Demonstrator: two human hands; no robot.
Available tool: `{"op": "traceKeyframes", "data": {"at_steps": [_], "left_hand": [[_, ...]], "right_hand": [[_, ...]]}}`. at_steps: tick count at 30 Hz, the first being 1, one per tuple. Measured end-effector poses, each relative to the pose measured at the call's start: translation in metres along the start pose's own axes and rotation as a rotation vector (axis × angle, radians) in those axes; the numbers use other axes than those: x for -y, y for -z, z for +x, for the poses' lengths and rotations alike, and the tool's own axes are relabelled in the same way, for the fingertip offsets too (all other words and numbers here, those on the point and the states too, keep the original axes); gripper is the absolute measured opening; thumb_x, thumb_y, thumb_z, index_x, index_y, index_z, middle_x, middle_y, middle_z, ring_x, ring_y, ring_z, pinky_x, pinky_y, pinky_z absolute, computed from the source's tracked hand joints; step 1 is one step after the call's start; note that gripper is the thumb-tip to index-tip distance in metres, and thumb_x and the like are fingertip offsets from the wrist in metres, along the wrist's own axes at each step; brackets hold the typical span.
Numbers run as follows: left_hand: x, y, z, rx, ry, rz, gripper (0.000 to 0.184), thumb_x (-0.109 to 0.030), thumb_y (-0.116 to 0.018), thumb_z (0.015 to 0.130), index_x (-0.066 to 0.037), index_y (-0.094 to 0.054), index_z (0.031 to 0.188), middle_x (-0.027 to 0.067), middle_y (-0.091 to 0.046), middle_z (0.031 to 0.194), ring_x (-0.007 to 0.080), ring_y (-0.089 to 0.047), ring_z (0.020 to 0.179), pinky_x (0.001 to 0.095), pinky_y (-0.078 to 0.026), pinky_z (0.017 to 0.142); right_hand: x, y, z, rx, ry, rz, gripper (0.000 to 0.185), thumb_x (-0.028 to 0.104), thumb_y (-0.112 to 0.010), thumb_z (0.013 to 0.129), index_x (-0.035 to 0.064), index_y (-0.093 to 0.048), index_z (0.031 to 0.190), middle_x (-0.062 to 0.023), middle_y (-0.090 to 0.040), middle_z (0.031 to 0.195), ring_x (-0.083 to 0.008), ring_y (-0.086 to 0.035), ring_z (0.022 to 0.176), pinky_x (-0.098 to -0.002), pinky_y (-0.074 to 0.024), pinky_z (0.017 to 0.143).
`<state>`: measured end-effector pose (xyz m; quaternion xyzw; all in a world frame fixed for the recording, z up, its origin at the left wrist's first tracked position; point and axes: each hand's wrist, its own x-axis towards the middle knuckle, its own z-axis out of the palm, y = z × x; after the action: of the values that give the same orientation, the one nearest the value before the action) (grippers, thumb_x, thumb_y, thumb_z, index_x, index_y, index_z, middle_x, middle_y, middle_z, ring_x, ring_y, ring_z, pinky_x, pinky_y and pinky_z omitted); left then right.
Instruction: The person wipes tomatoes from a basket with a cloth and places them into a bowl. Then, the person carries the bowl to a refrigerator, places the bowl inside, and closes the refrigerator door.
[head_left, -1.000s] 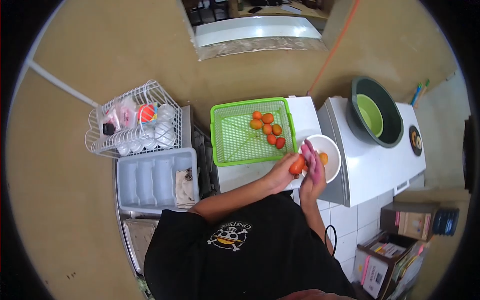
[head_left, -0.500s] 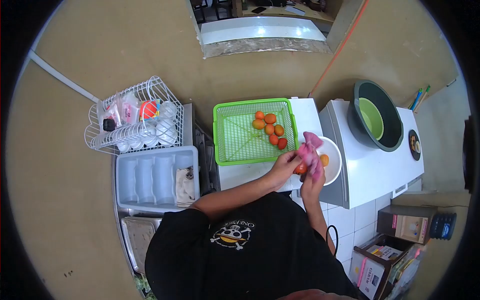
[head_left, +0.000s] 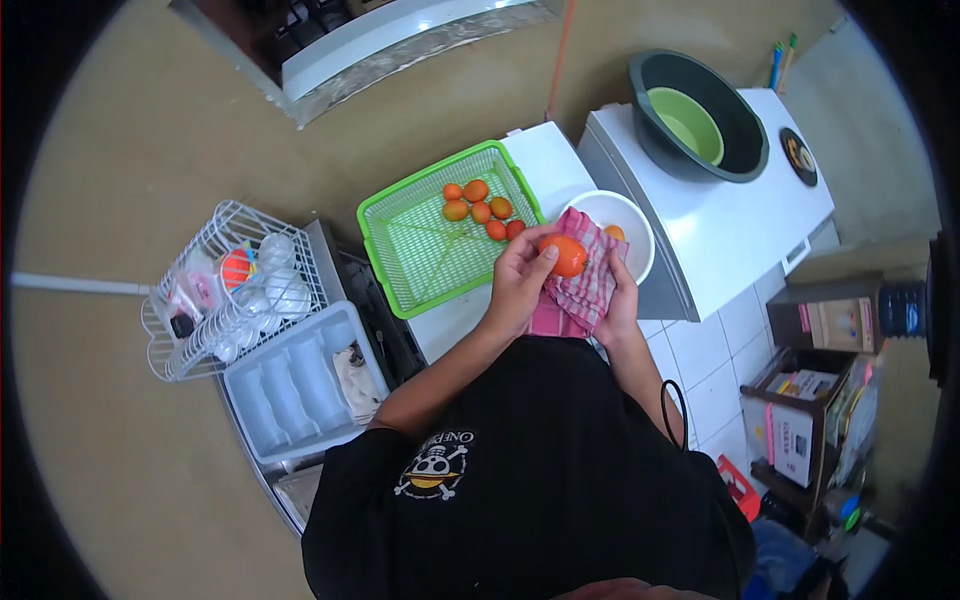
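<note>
My left hand (head_left: 518, 275) pinches a shiny red-orange tomato (head_left: 566, 256) between thumb and fingers. Directly behind and below that tomato, a pink-and-white checked cloth (head_left: 583, 298) is spread over my right hand (head_left: 622, 300), which grips it at its right side. Beyond the cloth stands a white bowl (head_left: 643, 222) with an orange tomato (head_left: 614, 232) visible in it; the cloth hides part of the bowl. To the left, a green plastic basket (head_left: 395, 292) holds several red and orange tomatoes (head_left: 481, 212), grouped toward its right side.
A dark green tub (head_left: 650, 85) with a lighter green basin inside stands on a white surface (head_left: 722, 230) at right. On the left are a white wire dish rack (head_left: 300, 262) with cups and a grey divided tray (head_left: 285, 385). Boxes (head_left: 792, 440) stand low at right.
The view has turned and shifted. The cloth, bunched over the tomato before, is now spread open beneath it, and the left hand shows the tomato in front of the cloth.
</note>
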<state>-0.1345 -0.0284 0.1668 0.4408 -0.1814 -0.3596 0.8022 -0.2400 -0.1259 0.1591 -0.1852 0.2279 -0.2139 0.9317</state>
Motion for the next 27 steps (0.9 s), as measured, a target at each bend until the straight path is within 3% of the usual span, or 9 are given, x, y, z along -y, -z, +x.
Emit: {"op": "traceKeyframes", "data": {"at_steps": [3,6,8,11,14,17,20,25,27], "left_hand": [[0.002,-0.004,-0.002,0.073,-0.118,0.155,0.028,-0.009,-0.056,0.09,0.003,-0.052,0.115,0.0078,-0.057,0.099,0.0109,-0.056,0.092,0.0246,-0.046,0.083],[0.007,0.007,-0.005,0.164,-0.111,0.538,0.032,-0.01,-0.059,0.087,0.001,-0.051,0.117,0.0109,-0.057,0.099,0.0175,-0.056,0.09,0.0296,-0.046,0.079],[-0.006,0.002,-0.006,0.201,-0.384,0.99,0.036,-0.011,-0.063,0.083,-0.001,-0.052,0.116,0.0146,-0.055,0.1,0.027,-0.055,0.089,0.0368,-0.043,0.08],[-0.008,0.0,-0.004,0.306,-0.492,1.0,0.041,-0.015,-0.066,0.079,-0.002,-0.052,0.115,0.0163,-0.055,0.099,0.034,-0.052,0.096,0.0414,-0.04,0.087],[-0.012,-0.005,-0.009,0.276,-0.545,1.112,0.046,-0.02,-0.068,0.08,-0.002,-0.05,0.119,0.0127,-0.056,0.101,0.0244,-0.056,0.097,0.031,-0.044,0.082],[-0.004,0.001,-0.009,0.192,-0.327,0.824,0.049,-0.022,-0.071,0.078,-0.003,-0.051,0.118,0.0148,-0.057,0.104,0.0267,-0.057,0.094,0.0349,-0.045,0.082],[0.0,0.007,-0.006,0.046,-0.011,0.278,0.041,-0.027,-0.055,0.093,0.0,-0.046,0.122,0.0061,-0.057,0.104,0.0148,-0.056,0.087,0.0276,-0.046,0.074],[0.006,0.011,-0.007,-0.075,-0.031,0.128,0.042,-0.033,-0.041,0.098,0.002,-0.045,0.121,0.0066,-0.054,0.103,0.0155,-0.051,0.093,0.0283,-0.041,0.086],[0.013,0.007,-0.006,0.012,-0.275,0.484,0.038,-0.03,-0.043,0.097,0.002,-0.047,0.118,0.0099,-0.051,0.104,0.018,-0.048,0.099,0.0302,-0.038,0.09]], "right_hand": [[0.005,-0.002,-0.003,0.088,0.047,-0.015,0.053,0.044,-0.032,0.097,0.0039,-0.04,0.13,-0.014,-0.052,0.125,-0.0262,-0.054,0.113,-0.0413,-0.0433,0.097],[0.006,0.0,-0.009,0.09,0.051,-0.059,0.054,0.045,-0.032,0.097,0.0038,-0.041,0.13,-0.0139,-0.053,0.124,-0.0255,-0.054,0.113,-0.041,-0.0435,0.097],[0.007,-0.002,-0.011,0.046,0.065,-0.048,0.053,0.045,-0.032,0.097,0.0036,-0.041,0.129,-0.0143,-0.053,0.123,-0.025,-0.055,0.112,-0.0398,-0.0446,0.095],[0.01,-0.002,-0.013,0.066,0.037,-0.041,0.052,0.044,-0.033,0.097,0.0029,-0.042,0.128,-0.0146,-0.053,0.122,-0.0243,-0.056,0.11,-0.038,-0.0464,0.093],[0.012,0.0,-0.013,-0.001,0.045,-0.139,0.052,0.043,-0.035,0.097,0.0021,-0.043,0.127,-0.0147,-0.055,0.12,-0.0242,-0.057,0.108,-0.0374,-0.0477,0.091],[0.014,0.001,-0.013,-0.064,0.069,-0.178,0.051,0.043,-0.037,0.097,0.0019,-0.043,0.127,-0.0146,-0.056,0.119,-0.0245,-0.058,0.107,-0.0376,-0.0479,0.091],[0.021,-0.003,-0.015,-0.022,0.053,-0.038,0.052,0.044,-0.039,0.096,0.002,-0.042,0.127,-0.015,-0.056,0.118,-0.0249,-0.059,0.105,-0.0388,-0.0481,0.091],[0.019,0.007,-0.01,-0.035,0.016,-0.039,0.052,0.043,-0.041,0.095,0.0027,-0.042,0.128,-0.0156,-0.056,0.118,-0.0257,-0.059,0.105,-0.0398,-0.0483,0.091],[0.015,-0.001,-0.013,-0.005,-0.057,-0.097,0.053,0.047,-0.038,0.095,0.0036,-0.044,0.126,-0.0125,-0.057,0.117,-0.0225,-0.059,0.105,-0.0378,-0.0486,0.089]]}}
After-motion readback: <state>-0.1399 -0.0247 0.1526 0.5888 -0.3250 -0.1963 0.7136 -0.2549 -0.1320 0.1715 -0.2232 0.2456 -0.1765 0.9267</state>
